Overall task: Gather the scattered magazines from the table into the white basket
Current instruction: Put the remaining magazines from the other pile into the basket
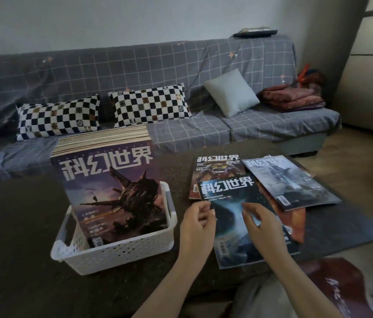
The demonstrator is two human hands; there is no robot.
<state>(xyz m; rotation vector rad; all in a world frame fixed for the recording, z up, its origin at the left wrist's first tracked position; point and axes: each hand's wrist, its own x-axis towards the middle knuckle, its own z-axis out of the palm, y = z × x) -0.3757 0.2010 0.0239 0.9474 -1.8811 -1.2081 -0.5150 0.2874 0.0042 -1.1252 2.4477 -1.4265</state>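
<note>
A white perforated basket (121, 253) stands on the dark table, left of centre. A thick stack of magazines (114, 187) leans upright in it, a purple spaceship cover facing me. To the right, loose magazines lie overlapping on the table: a dark blue one (233, 226) on top, a red-toned one (215, 171) behind it, a grey one (291, 180) at the right and an orange one (295, 223) underneath. My left hand (198, 223) touches the blue magazine's left edge with fingers curled. My right hand (261, 222) rests on its cover, fingers bent.
Behind the table (20, 226) runs a grey checked sofa (181, 65) with two chequered pillows, a pale cushion (231, 92) and folded red blankets (293, 97). A dark red book (341, 288) lies at the lower right near my lap.
</note>
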